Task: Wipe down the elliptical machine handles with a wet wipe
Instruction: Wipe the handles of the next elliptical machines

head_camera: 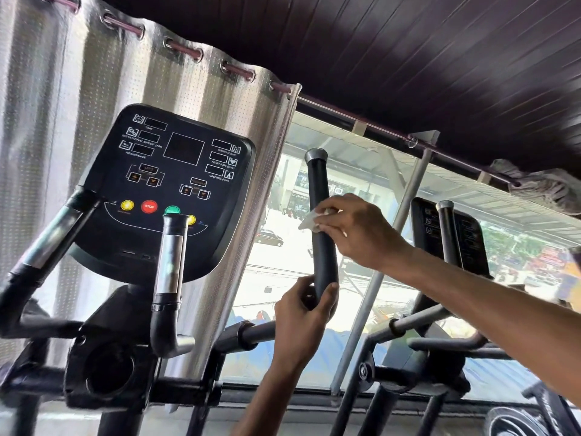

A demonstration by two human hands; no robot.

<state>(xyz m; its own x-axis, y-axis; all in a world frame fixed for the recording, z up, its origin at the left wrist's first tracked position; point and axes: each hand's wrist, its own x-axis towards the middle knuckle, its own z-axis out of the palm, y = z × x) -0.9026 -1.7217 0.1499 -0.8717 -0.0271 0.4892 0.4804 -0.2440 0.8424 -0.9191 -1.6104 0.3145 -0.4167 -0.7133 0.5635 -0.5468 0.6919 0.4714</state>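
The elliptical's right moving handle (318,190) is a black upright grip with a grey cap, right of the console. My left hand (303,313) grips its lower end, fingers and thumb curled round it. Higher up, my right hand (358,229) holds a white wet wipe (309,221) against the middle of the grip; the wipe peeks out on the left from under the fingers. Two inner handles (171,262) with chrome sensor sections stand lower left, below the black console (169,184).
A silver curtain (195,99) hangs behind the console. A large window (371,190) fills the right, with a slanted metal post. A second machine's console and handle (448,234) stand at the right. The black machine frame and crossbars run along the bottom.
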